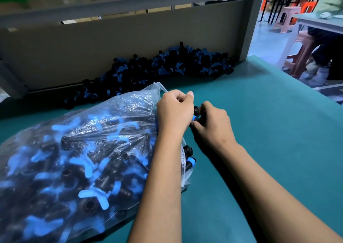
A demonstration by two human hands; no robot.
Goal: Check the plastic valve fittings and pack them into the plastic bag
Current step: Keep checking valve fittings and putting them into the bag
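Note:
A clear plastic bag (pixel 78 149) lies on the green table, packed with black valve fittings that have blue butterfly handles. My left hand (pixel 174 110) grips the bag's open edge at its upper right. Just to the right, my right hand (pixel 211 122) holds a black and blue valve fitting (pixel 195 113) against the bag's mouth; my fingers hide most of it. Another fitting (pixel 188 156) pokes out of the bag's opening below my left forearm. A long heap of loose valve fittings (pixel 163 66) lies along the back of the table.
A cardboard panel (pixel 92 44) and a grey metal frame (pixel 254 19) close off the back of the green table (pixel 269 131). Beyond the table's right edge stand plastic stools (pixel 300 55) and another table where a person sits.

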